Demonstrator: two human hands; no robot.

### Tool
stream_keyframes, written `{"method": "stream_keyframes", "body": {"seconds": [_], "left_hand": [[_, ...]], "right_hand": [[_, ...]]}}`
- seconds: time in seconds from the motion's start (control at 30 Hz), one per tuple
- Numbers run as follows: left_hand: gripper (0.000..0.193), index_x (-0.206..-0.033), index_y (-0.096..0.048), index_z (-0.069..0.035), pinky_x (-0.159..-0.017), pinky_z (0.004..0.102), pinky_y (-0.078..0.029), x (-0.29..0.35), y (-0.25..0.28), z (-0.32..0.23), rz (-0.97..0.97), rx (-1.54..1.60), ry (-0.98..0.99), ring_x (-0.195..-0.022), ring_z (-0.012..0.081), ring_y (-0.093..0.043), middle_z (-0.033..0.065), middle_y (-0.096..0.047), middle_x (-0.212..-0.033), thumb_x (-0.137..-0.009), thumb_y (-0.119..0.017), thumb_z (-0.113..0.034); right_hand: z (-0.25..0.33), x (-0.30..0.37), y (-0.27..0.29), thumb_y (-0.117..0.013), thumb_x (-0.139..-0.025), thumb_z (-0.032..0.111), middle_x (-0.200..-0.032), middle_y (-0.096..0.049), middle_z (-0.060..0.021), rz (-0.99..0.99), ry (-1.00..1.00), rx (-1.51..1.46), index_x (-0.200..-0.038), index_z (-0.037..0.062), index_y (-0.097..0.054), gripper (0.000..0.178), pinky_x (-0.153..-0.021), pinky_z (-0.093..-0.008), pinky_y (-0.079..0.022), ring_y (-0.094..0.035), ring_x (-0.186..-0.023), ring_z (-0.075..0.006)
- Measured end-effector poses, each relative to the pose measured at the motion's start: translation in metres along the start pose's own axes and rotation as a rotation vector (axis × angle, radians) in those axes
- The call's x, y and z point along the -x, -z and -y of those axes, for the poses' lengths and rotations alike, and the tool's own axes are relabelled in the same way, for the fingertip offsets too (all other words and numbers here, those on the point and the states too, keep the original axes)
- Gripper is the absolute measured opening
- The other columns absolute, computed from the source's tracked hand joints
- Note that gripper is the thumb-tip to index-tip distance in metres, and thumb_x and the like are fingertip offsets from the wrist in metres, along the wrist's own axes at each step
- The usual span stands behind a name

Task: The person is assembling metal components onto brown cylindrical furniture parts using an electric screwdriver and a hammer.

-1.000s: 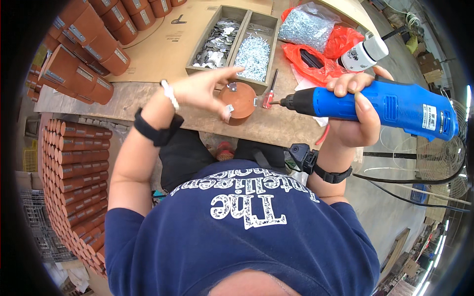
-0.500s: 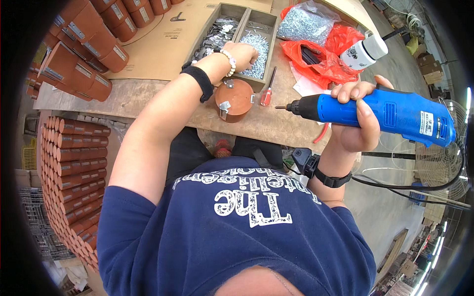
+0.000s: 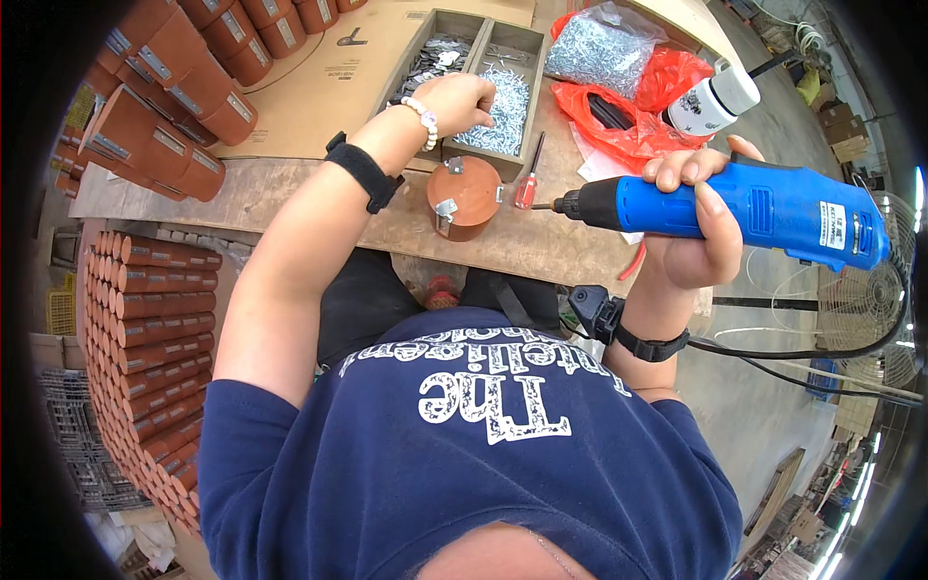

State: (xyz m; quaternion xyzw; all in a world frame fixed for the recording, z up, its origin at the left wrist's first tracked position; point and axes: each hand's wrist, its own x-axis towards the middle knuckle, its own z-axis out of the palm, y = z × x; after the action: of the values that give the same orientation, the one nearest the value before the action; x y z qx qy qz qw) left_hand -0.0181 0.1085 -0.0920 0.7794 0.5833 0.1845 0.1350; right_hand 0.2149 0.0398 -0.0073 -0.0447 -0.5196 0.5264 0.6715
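Note:
My left hand (image 3: pixel 454 103) is over the compartment of small silvery screws (image 3: pixel 503 108) in a grey two-part box (image 3: pixel 531 48). Its fingers are drawn together, and whatever they pinch is too small to tell. Flat dark metal pieces (image 3: pixel 440 58) fill the box's other compartment. In my right hand (image 3: pixel 713 208) is a blue electric screwdriver (image 3: pixel 773 215), held level with its bit pointing left. Between the hands, on the table, stands a round terracotta-coloured pot (image 3: pixel 466 196) with small metal clips around its rim. A red-handled screwdriver (image 3: pixel 527 189) lies to its right, near the bit.
Stacked terracotta-coloured pots (image 3: pixel 155 145) stand at the left on cardboard (image 3: pixel 319 87), with more piled below the table (image 3: pixel 159 333). A clear bag of screws (image 3: pixel 601 48), a red plastic bag (image 3: pixel 628 140) and a white bottle (image 3: pixel 710 101) sit back right. Black cables (image 3: pixel 802 360) hang at the right.
My left hand has shifted slightly left and back across the screws, with its fingers rising out of them. The electric screwdriver in my right hand has barely moved.

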Motion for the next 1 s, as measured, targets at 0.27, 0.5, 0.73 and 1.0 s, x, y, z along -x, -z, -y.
{"method": "stream_keyframes", "body": {"seconds": [0.27,0.5,0.73,1.0], "left_hand": [[0.011,-0.072,-0.052,-0.001,-0.055,0.0226,-0.043,0.027,0.017,-0.015,0.037,0.527,0.008,-0.062,0.0094,-0.054,0.0039,-0.057,-0.069,-0.072,-0.062,-0.006],[0.022,-0.094,-0.058,0.003,-0.065,0.0203,-0.047,0.090,0.023,-0.050,0.085,1.330,0.119,-0.072,0.0096,-0.058,0.0084,-0.062,-0.082,-0.073,-0.060,0.000],[0.015,-0.091,-0.058,0.003,-0.060,0.0206,-0.046,0.110,-0.005,-0.057,0.015,1.767,0.166,-0.064,0.0103,-0.057,0.0087,-0.060,-0.076,-0.076,-0.058,-0.002],[0.014,-0.089,-0.058,0.001,-0.061,0.0217,-0.047,0.121,-0.007,-0.066,0.028,1.742,0.190,-0.064,0.0106,-0.056,0.0074,-0.060,-0.078,-0.078,-0.057,-0.008]], "right_hand": [[0.001,-0.002,0.001,-0.047,-0.069,0.007,-0.078,-0.050,-0.0123,0.033,0.021,-0.038,-0.114,-0.0010,-0.031,0.049,-0.065,-0.0399,-0.044,-0.051,-0.067,-0.0229],[0.001,-0.005,-0.003,-0.045,-0.071,0.007,-0.079,-0.050,-0.0112,0.034,0.091,-0.183,-0.116,0.0009,-0.030,0.048,-0.065,-0.0410,-0.044,-0.052,-0.068,-0.0231],[-0.001,-0.003,-0.011,-0.047,-0.068,0.015,-0.080,-0.050,-0.0070,0.053,0.066,-0.156,-0.114,0.0017,-0.036,0.049,-0.069,-0.0361,-0.040,-0.048,-0.069,-0.0176],[0.000,0.000,-0.005,-0.045,-0.071,0.010,-0.084,-0.050,-0.0112,0.102,0.079,-0.252,-0.119,0.0018,-0.027,0.052,-0.066,-0.0393,-0.043,-0.051,-0.069,-0.0227]]}}
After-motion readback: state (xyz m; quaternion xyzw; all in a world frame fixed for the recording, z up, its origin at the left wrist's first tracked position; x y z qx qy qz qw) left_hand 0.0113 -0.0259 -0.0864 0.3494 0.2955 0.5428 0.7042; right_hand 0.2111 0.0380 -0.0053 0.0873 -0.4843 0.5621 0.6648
